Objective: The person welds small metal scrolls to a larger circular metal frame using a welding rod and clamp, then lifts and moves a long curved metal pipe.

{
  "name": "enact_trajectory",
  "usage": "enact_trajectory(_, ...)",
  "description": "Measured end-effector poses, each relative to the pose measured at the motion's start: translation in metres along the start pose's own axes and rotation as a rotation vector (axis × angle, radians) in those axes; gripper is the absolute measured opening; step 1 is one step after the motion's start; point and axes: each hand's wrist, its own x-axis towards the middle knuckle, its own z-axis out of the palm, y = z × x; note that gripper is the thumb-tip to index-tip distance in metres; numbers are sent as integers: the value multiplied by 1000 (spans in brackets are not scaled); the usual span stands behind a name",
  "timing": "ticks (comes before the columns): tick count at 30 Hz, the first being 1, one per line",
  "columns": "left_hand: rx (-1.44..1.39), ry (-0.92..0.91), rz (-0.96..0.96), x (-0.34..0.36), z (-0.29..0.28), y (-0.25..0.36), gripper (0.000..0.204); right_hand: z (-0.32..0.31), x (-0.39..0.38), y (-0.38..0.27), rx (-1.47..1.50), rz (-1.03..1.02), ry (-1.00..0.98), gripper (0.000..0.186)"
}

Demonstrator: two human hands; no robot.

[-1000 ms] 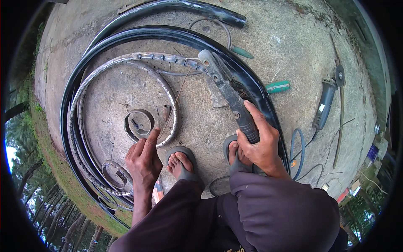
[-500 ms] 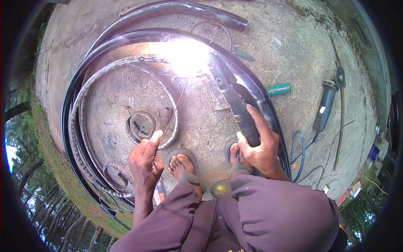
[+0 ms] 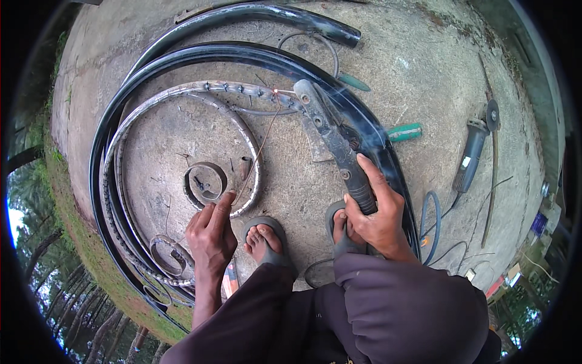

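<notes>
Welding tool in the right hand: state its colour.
The welding tool is dark grey; head view shows it.

The thin rod [image 3: 265,136] runs forward from the left hand [image 3: 212,233] toward the tip of the electrode holder [image 3: 332,142] in the right hand [image 3: 382,212]. Before the left hand, a small ring [image 3: 224,175] lies inside the coiled bar [image 3: 182,91]. The curved pipe [image 3: 242,53] arcs beyond both hands; the grinder [image 3: 470,155] lies well right of the right hand.
</notes>
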Motion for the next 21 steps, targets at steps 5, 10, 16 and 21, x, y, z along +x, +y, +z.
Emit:
enact_trajectory(5,-26,2,1,1,-2,2,28,-2,0,-2,16,12,-11,66)
enact_trajectory(10,-32,-9,-9,1,-3,2,28,-3,0,-2,16,17,-26,67)
enact_trajectory(16,-18,14,-1,2,-1,0,35,-3,0,-4,18,-42,44,68)
enact_trajectory(21,-25,-11,-26,-1,1,0,32,-1,-1,0,-33,-54,42,64)
